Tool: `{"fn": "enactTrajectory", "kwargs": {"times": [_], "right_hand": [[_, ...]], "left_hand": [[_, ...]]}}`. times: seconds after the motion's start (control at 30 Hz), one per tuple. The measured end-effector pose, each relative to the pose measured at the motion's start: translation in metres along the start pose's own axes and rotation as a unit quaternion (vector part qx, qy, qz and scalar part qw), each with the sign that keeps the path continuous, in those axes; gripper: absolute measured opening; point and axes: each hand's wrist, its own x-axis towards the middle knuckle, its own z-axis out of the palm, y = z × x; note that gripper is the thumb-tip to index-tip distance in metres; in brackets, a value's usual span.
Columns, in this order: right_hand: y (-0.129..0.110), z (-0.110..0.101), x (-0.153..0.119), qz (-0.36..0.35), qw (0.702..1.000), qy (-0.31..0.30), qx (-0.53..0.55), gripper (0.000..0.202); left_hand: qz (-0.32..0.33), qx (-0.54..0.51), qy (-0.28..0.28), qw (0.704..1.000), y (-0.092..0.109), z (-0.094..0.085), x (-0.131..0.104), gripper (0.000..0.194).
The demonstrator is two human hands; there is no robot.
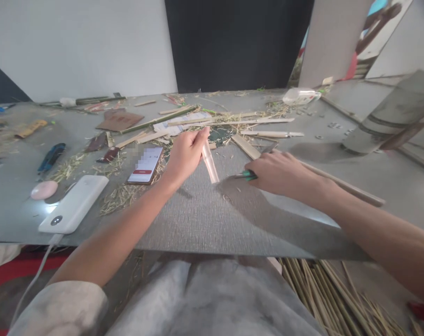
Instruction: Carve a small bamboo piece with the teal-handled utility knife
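Observation:
My left hand (186, 156) is closed, thumb on top, around the upper end of a short, pale bamboo piece (211, 164). The piece slants down with its lower end close to the tabletop. To the right, my right hand (282, 172) wraps round a tool with a green handle (249, 175). A thin dark part of it points left towards the bamboo piece, apart from it. My fingers hide most of the tool, so its kind is unclear.
Bamboo strips (233, 122) and shavings litter the grey table (198, 224). On the left lie a phone (146, 165), a white power bank (74, 205) with a cable, and a blue cutter (52, 156). A grey cylinder (390, 114) stands right. Bamboo sticks (320, 289) lie below the table edge.

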Motion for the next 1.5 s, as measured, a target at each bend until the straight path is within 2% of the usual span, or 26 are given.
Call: {"fn": "enactTrajectory", "kwargs": {"times": [0.1, 0.17, 0.23, 0.33, 0.4, 0.47, 0.57, 0.67, 0.73, 0.8, 0.9, 1.03, 1.13, 1.3, 1.43, 1.5], "right_hand": [[0.005, -0.007, -0.003, 0.043, 0.996, 0.026, 0.069, 0.026], [-0.002, -0.015, -0.008, 0.051, 0.985, 0.045, 0.156, 0.036], [-0.015, -0.022, -0.013, 0.036, 0.931, 0.061, 0.359, 0.036], [-0.036, -0.026, -0.015, -0.059, 0.849, 0.031, 0.524, 0.032], [-0.045, -0.023, -0.014, -0.081, 0.823, 0.013, 0.562, 0.021], [-0.049, -0.019, -0.012, -0.085, 0.797, 0.005, 0.598, 0.025], [-0.047, -0.012, -0.013, -0.072, 0.766, 0.0, 0.639, 0.028], [-0.044, -0.008, -0.015, -0.088, 0.753, -0.013, 0.653, 0.029], [-0.041, -0.005, -0.015, -0.11, 0.755, -0.016, 0.647, 0.031], [-0.038, 0.0, -0.014, -0.122, 0.774, 0.013, 0.621, 0.035], [-0.032, 0.008, -0.013, -0.105, 0.825, 0.107, 0.545, 0.037], [-0.028, 0.017, -0.014, -0.089, 0.883, 0.214, 0.408, 0.048], [-0.029, 0.018, -0.017, -0.129, 0.892, 0.231, 0.366, 0.058], [-0.035, 0.012, -0.021, -0.168, 0.904, 0.235, 0.314, 0.051], [-0.036, 0.01, -0.024, -0.18, 0.918, 0.233, 0.266, 0.043], [-0.035, 0.01, -0.024, -0.185, 0.914, 0.247, 0.262, 0.039]], "left_hand": [[-0.015, -0.02, -0.013, 1.0, 0.014, -0.015, -0.005, 0.058], [-0.015, -0.038, -0.01, 0.999, 0.027, -0.022, -0.013, 0.055], [-0.021, -0.058, 0.005, 0.998, 0.042, -0.024, -0.024, 0.054], [-0.038, -0.071, 0.045, 0.996, 0.059, -0.021, -0.04, 0.051], [-0.058, -0.095, 0.063, 0.992, 0.065, -0.017, -0.049, 0.048], [-0.089, -0.16, 0.073, 0.98, 0.067, -0.012, -0.057, 0.041], [-0.12, -0.248, 0.042, 0.96, 0.069, -0.003, -0.068, 0.028], [-0.127, -0.24, 0.033, 0.962, 0.071, 0.005, -0.079, 0.023], [-0.113, -0.205, 0.053, 0.971, 0.071, 0.009, -0.084, 0.026], [-0.106, -0.177, 0.069, 0.976, 0.071, 0.013, -0.09, 0.03], [-0.14, -0.204, 0.057, 0.967, 0.07, 0.021, -0.097, 0.031], [-0.196, -0.297, 0.032, 0.934, 0.066, 0.032, -0.105, 0.024], [-0.208, -0.349, 0.035, 0.913, 0.064, 0.035, -0.108, 0.023], [-0.255, -0.455, -0.008, 0.853, 0.067, 0.036, -0.11, 0.033], [-0.251, -0.488, 0.005, 0.836, 0.068, 0.035, -0.112, 0.031], [-0.254, -0.495, 0.007, 0.831, 0.068, 0.035, -0.112, 0.029]]}}
